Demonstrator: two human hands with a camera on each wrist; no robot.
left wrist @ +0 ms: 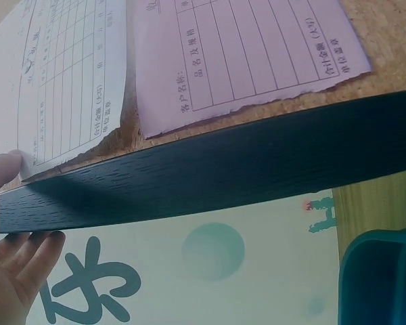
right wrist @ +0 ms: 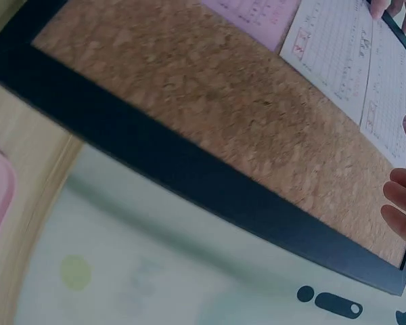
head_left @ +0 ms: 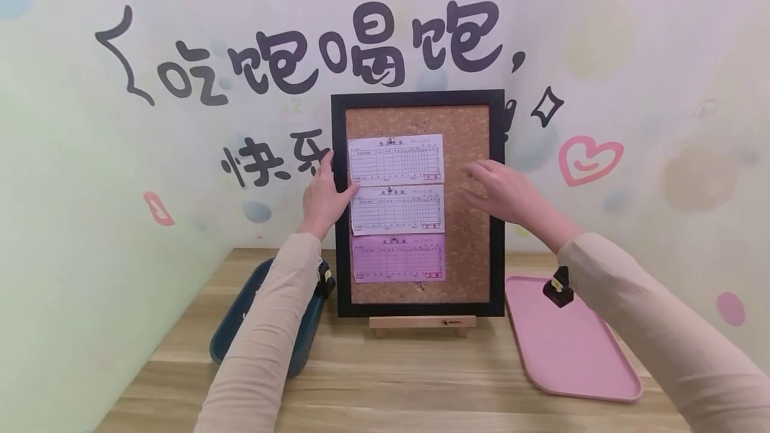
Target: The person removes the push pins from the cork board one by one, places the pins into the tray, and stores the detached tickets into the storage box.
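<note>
A cork board [head_left: 466, 266] in a black frame stands upright on a small wooden easel [head_left: 421, 323]. Three printed slips hang in a column on its left: an upper white slip [head_left: 394, 164], a middle white slip [head_left: 394, 214] and a purple slip [head_left: 397, 264]. My left hand [head_left: 321, 199] holds the board's left side, with the thumb on a white slip's edge at the front and the other fingers at the frame's outer side. Over the bare cork at the right hovers my right hand [head_left: 508, 194], its fingers loosely bent; I see nothing held in it.
A dark blue tray [head_left: 219, 336] sits on the wooden table [head_left: 421, 379], partly behind my left forearm. At the right lies a pink tray [head_left: 577, 353], below the right forearm. A wall [head_left: 180, 172] with painted lettering rises close behind the board.
</note>
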